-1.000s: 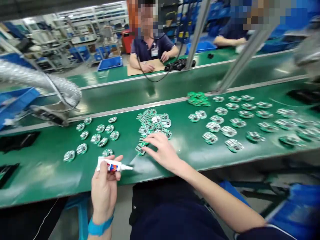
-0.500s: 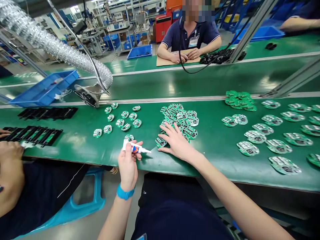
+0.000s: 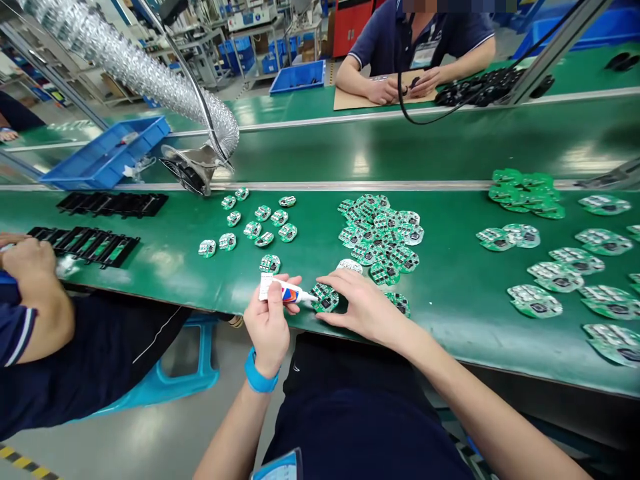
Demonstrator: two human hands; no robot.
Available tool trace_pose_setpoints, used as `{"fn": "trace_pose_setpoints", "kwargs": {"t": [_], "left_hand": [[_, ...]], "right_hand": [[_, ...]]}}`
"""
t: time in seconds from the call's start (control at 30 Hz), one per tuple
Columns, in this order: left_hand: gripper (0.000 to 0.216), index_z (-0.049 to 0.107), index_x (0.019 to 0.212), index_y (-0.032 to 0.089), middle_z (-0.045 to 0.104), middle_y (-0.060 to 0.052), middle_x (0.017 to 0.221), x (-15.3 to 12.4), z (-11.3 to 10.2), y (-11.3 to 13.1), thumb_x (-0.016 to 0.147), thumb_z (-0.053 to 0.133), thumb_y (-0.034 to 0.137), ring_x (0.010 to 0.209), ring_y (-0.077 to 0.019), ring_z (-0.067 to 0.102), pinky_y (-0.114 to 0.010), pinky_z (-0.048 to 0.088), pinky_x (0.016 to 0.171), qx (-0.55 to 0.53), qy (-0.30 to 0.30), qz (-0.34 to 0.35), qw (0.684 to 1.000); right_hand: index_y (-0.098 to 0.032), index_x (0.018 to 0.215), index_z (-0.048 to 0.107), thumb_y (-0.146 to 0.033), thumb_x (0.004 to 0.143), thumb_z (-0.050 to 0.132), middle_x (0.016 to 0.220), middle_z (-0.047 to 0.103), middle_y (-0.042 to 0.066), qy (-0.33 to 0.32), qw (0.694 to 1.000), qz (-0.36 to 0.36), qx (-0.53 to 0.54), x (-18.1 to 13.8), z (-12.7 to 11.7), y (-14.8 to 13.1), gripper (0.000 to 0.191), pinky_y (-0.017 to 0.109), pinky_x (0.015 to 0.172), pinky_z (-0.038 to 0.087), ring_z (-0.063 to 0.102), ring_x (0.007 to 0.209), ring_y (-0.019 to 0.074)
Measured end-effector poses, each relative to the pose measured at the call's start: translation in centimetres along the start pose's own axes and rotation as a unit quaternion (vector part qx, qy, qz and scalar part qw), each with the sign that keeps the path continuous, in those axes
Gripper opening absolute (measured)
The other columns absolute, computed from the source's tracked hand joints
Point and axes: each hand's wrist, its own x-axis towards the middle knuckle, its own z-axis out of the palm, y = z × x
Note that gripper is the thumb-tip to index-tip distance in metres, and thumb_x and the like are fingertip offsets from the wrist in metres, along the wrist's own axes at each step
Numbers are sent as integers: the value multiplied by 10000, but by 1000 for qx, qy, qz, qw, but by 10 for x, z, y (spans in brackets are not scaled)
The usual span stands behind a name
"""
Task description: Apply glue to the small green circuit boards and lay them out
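My left hand [image 3: 270, 320] is closed around a white glue tube [image 3: 287, 291] with a red and blue label. The tube's nozzle points right, and its tip is at the left edge of a green circuit board [image 3: 326, 298]. Thumb and fingers of my right hand [image 3: 357, 300] grip that board from its right side, close to the bench's front edge. Behind my right hand lies a heap of circuit boards [image 3: 380, 230]. One more board [image 3: 399, 303] lies partly hidden beside my right wrist. Just beyond the tube rests a single board [image 3: 270, 264].
Several boards [image 3: 253, 230] lie spread at left centre, more [image 3: 535, 300] at right. Black frames [image 3: 85, 247] sit by a co-worker's hand [image 3: 30, 257] at left. A silver duct [image 3: 165, 80] hangs above a blue bin [image 3: 105, 157]. Another person [image 3: 420, 53] sits opposite.
My right hand has drawn a board from the heap toward the front edge and now grips it. The glue nozzle has come to the board. The whole view has shifted.
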Motion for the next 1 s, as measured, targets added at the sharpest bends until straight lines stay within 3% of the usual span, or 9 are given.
{"fn": "trace_pose_setpoints", "kwargs": {"t": [0.4, 0.67, 1.0], "left_hand": [[373, 752, 1080, 168, 821, -99, 1008, -11, 2, 3, 1027, 593, 501, 539, -112, 668, -236, 555, 564, 79, -19, 59, 995], [342, 759, 1084, 183, 822, -91, 1012, -12, -1, 3, 1029, 594, 477, 542, -118, 678, -247, 557, 570, 103, -5, 90, 991], [250, 770, 1095, 195, 825, -80, 1027, -19, -5, 3, 1032, 611, 377, 549, -126, 708, -235, 580, 578, 139, -18, 143, 980]], "right_hand": [[-188, 1280, 662, -265, 813, 880, 1086, 691, 109, 24, 999, -5, 21, -2, -2, -4, 521, 463, 853, 606, 677, 1015, 294], [-149, 1420, 606, -265, 847, 860, 1180, 679, 142, 20, 999, -11, 38, -7, 1, -3, 637, 511, 942, 606, 660, 1097, 306], [-189, 1523, 532, -254, 865, 830, 1233, 683, 152, 26, 999, -21, 22, -8, 0, -5, 725, 546, 977, 604, 654, 1163, 321]]}}
